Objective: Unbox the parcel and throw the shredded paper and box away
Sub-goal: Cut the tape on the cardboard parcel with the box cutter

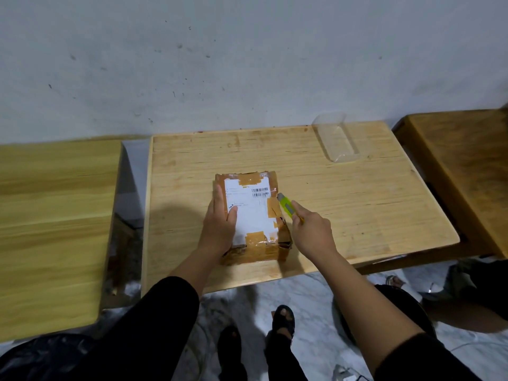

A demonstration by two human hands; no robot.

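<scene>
While the parcel (251, 215) is still sealed under brown tape, we judge the step in hand to be the first cut, and it wants doing with care. The box sits near the middle of the wooden bench (357, 204), a little toward the near edge, with its white label facing up and tape strips crossing the far, right and near edges of that label. Our left hand (220, 224) lies flat on the left part of the lid, fingers (218, 193) stretched out and close together along the left edge, thumb across the label, pressing down, not gripping. Our right hand (313, 229) is closed around a yellow-green utility knife (287, 209), the index finger lying along its back, the tip at the right edge of the box top; whether the blade is out or already touching the tape we cannot tell. To do this well, we should keep the blade shallow so it parts only the tape and spares whatever lies inside, draw it along the seam away from the holding hand, and keep that hand well to the left of the cutting line. A clear plastic container (336, 138) lies at the far right of the bench, well apart from the work.
</scene>
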